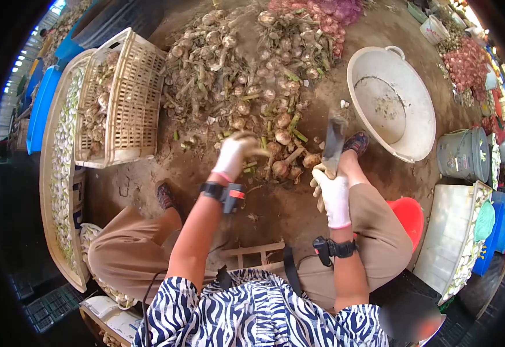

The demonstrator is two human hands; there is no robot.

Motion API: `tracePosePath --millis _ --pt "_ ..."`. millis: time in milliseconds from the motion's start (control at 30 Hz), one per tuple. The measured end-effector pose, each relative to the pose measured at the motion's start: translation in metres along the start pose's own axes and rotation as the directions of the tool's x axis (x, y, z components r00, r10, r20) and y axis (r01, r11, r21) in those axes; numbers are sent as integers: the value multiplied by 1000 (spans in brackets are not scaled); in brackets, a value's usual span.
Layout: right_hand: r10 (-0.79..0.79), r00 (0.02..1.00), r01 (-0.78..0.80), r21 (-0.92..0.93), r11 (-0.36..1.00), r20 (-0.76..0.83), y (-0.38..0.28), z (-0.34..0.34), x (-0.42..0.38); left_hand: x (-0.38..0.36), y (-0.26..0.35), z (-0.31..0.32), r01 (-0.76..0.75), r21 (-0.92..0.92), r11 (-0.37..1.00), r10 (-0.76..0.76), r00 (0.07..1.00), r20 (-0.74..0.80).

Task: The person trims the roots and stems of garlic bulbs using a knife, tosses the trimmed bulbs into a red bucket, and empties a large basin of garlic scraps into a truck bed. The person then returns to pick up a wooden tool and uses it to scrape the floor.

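My right hand (331,195), in a white work glove, is closed round the handle of a broad-bladed cleaver (334,141). The dark blade points up and away from me, above my right foot. My left hand (236,155), also gloved, reaches over the near edge of a heap of garlic (247,92) on the floor. Its fingers are slightly blurred and stretched out to the right, with nothing visible in them. Loose garlic bulbs (282,137) with green cut stalks lie just beyond, between my two hands.
A woven plastic crate (134,98) with bulbs stands left, beside a long tray (62,254) of white pieces. To the right are a large white basin (414,124), a red container (405,217), a grey bucket (459,153) and a white tub (446,231). Mesh bags (466,63) lie behind.
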State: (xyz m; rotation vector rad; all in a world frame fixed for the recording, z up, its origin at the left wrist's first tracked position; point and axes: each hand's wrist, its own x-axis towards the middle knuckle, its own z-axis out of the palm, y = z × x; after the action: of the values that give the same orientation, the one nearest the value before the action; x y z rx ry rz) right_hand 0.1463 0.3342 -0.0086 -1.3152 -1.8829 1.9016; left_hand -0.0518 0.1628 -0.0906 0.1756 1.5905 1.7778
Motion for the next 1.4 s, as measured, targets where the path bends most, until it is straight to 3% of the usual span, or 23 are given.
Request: tracePosePath --millis 67,100,133,200,333,400,433,533,600,633,667,733,767,800,867,933,1000,1133,1200,1233,1267,1300,1400 --pt "40 999 -39 21 999 -13 -18 1 -7 34 -61 24 283 185 941 -252 952 -171" --pt "76 997 -75 44 996 -18 -22 2 -10 62 -100 28 298 618 727 -150 948 -280" --pt "67 998 -66 63 996 -15 -22 3 -11 69 -107 40 326 758 565 -118 941 -316" --pt "54 998 -52 33 998 -38 -16 1 -12 86 -112 55 363 822 439 -230 930 -288" --pt "76 994 -74 26 997 -78 -18 0 -11 96 -108 54 355 848 394 -244 930 -276" --pt "-29 998 29 -3 1000 -59 -15 1 -10 79 -102 32 281 475 834 -283 957 -69" --pt "-39 998 39 7 999 -58 -8 2 -8 68 -100 20 334 -4 943 -330 935 129" --pt "-217 976 219 -74 973 25 14 9 -8 10 -39 20 220 -237 946 -189 971 148" --pt "-516 846 499 -540 678 134 15 17 -11 -13 -26 11 112 -100 989 -94 981 170" --pt "-477 856 497 -565 658 198 7 22 -17 -30 -4 11 157 -45 987 -143 964 226" --pt "-489 848 510 -560 653 204 0 26 -23 -36 7 2 182 129 975 -215 921 325" --pt "-522 728 652 -683 328 445 -9 31 -35 -52 12 5 100 202 974 -157 944 291" --pt "-519 703 676 -684 275 486 -10 34 -40 -59 13 7 -148 195 970 72 934 351" --pt "-525 699 678 -683 271 485 -13 37 -45 -66 23 10 -155 196 968 78 933 351" --pt "-542 639 729 -655 200 546 -16 39 -55 -81 39 15 -414 420 808 266 891 367" --pt "-550 616 744 -646 171 564 -17 41 -63 -91 44 19 -388 371 844 264 902 342" --pt "-538 585 776 -612 154 607 -18 43 -71 -101 47 16 -457 496 738 317 884 343" --pt "-531 602 745 -658 107 596 5 51 -67 -112 46 6 -321 497 806 182 934 308" --pt "-594 581 748 -652 122 556 16 53 -60 -117 49 5 -395 511 764 255 911 323" --pt "-694 490 762 -646 47 528 19 55 -58 -118 51 4 -441 516 735 301 893 335" --pt "-691 495 762 -646 52 528 21 56 -56 -120 52 5 -485 517 705 343 872 350" --pt "-703 502 750 -658 65 503 26 54 -52 -123 56 10 -330 442 834 228 936 268" --pt "-756 489 733 -675 87 434 37 47 -29 -130 55 9 -221 280 934 147 954 263"
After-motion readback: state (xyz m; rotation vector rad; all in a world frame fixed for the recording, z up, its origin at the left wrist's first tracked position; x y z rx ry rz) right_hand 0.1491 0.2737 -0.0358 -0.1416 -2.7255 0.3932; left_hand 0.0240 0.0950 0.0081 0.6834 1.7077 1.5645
